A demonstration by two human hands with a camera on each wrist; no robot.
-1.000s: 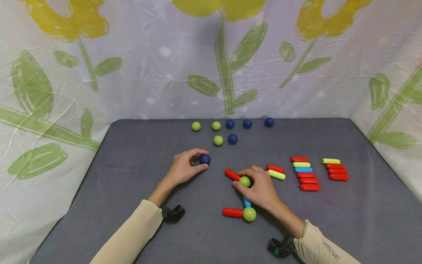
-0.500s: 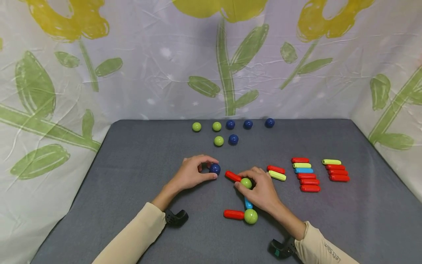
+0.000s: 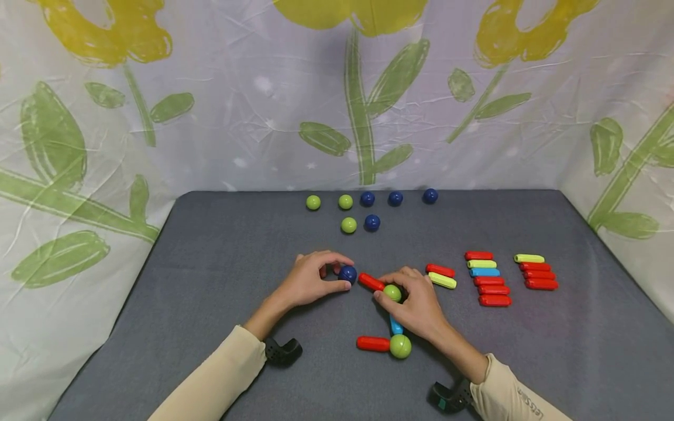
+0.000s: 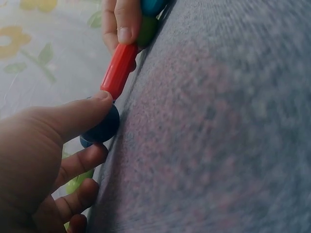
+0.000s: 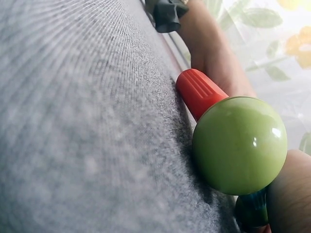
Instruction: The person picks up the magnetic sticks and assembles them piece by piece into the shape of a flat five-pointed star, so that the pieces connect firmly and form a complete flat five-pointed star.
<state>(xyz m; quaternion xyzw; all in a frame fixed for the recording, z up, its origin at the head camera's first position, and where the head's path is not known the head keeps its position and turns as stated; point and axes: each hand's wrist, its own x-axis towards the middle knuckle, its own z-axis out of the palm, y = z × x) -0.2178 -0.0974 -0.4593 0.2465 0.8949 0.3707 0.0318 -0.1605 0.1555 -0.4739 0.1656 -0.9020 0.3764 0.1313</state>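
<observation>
Grey worktop (image 3: pixel 210 251) | left hand (image 3: pixel 315 282) pinches blue ball (image 3: pixel 347 274), just brought up to left-edge-side end of red rod (image 3: pixel 371 282) | right hand (image 3: pixel 418 299) grips green ball (image 3: pixel 392 293) | seating: can't tell

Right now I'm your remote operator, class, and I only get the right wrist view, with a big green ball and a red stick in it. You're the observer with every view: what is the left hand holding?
Observer: The left hand holds a dark blue ball between its thumb and fingers.
Operator: Thanks. What lies near the far edge of the grey table?
Observer: Three green balls and, alongside them, four blue balls.
</observation>
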